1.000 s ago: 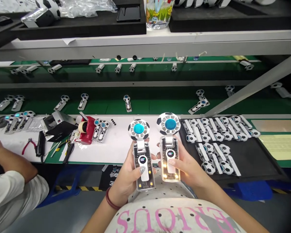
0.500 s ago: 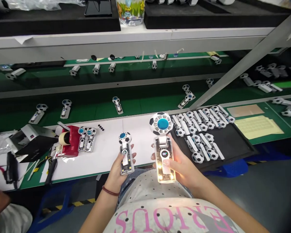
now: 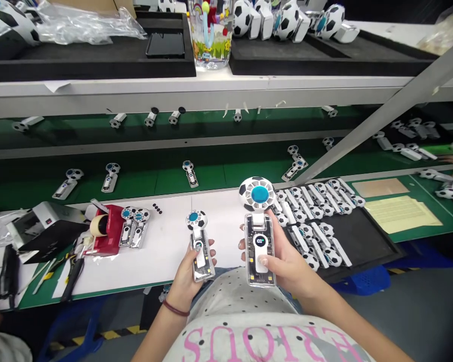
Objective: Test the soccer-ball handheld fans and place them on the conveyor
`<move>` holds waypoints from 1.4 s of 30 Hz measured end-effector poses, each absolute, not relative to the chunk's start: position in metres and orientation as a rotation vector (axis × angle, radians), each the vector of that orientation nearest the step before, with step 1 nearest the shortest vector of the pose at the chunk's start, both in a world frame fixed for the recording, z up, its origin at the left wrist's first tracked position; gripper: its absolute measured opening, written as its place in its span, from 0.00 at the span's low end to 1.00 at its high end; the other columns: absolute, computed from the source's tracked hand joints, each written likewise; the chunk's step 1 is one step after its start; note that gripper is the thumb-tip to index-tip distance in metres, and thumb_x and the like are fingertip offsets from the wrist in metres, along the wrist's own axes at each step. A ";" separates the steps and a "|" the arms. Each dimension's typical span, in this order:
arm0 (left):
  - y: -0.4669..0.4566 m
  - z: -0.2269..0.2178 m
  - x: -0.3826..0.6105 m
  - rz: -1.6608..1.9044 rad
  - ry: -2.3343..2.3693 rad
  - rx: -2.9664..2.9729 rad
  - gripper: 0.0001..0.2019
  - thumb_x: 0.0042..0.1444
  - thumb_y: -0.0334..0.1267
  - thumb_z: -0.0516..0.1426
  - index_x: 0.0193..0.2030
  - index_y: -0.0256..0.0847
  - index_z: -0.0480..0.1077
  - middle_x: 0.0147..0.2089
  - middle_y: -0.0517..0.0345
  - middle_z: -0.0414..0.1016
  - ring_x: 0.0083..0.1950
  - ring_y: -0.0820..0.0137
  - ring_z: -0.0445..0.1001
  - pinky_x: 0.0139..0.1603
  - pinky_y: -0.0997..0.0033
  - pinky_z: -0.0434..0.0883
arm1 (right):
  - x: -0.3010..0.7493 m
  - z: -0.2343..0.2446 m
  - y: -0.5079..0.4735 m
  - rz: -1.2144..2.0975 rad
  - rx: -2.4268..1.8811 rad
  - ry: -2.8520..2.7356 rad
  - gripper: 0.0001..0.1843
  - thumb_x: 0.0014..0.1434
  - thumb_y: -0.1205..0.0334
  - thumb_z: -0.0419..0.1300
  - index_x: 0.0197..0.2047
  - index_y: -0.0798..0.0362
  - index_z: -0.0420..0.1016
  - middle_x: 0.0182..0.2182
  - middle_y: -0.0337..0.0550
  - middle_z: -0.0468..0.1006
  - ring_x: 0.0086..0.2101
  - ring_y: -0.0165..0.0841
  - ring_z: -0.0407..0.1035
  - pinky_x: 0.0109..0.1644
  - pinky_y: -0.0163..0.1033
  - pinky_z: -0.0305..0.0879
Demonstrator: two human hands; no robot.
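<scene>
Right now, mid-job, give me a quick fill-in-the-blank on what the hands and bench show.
The left hand grips a football-headed ____.
The right hand holds a fan with a ____ hub.
The black tray of fans lies on the person's ____ side.
The tape dispenser is ____.
Missing: fan; blue; right; red.

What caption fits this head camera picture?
The left hand holds one football fan, the right hand a second fan, beside a black tray of fans.
</scene>
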State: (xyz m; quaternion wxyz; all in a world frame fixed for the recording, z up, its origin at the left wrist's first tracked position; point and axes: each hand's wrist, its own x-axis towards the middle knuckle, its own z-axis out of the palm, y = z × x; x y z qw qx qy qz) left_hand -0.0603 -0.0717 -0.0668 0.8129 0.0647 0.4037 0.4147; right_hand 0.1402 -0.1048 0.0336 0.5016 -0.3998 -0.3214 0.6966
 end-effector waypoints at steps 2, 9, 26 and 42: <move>-0.067 -0.061 -0.059 0.886 0.871 0.222 0.20 0.47 0.32 0.58 0.48 0.41 0.63 0.43 0.53 0.72 0.33 0.70 0.72 0.31 0.71 0.72 | 0.142 0.035 -0.104 1.631 -0.992 -0.797 0.50 0.53 0.60 0.61 0.64 0.38 0.26 0.40 0.43 0.73 0.38 0.33 0.69 0.41 0.41 0.65; -0.061 -0.036 -0.052 0.818 0.805 0.468 0.36 0.45 0.31 0.62 0.59 0.48 0.49 0.48 0.50 0.68 0.38 0.69 0.71 0.36 0.70 0.70 | 0.155 0.041 -0.110 1.417 -1.083 -0.755 0.47 0.51 0.58 0.62 0.63 0.34 0.32 0.50 0.46 0.66 0.43 0.39 0.68 0.41 0.46 0.68; -0.072 -0.019 -0.059 0.811 0.603 0.701 0.30 0.45 0.43 0.62 0.53 0.48 0.55 0.49 0.51 0.62 0.37 0.69 0.68 0.36 0.69 0.67 | 0.162 0.078 -0.131 1.000 -1.155 -0.825 0.44 0.51 0.62 0.60 0.62 0.32 0.37 0.51 0.45 0.63 0.41 0.40 0.68 0.39 0.46 0.70; -0.096 0.050 -0.072 1.149 0.669 0.967 0.22 0.46 0.47 0.60 0.48 0.51 0.61 0.38 0.54 0.65 0.31 0.70 0.65 0.27 0.69 0.67 | 0.155 0.069 -0.134 1.167 -0.869 -0.881 0.40 0.53 0.62 0.60 0.60 0.28 0.40 0.53 0.42 0.62 0.44 0.39 0.67 0.46 0.53 0.66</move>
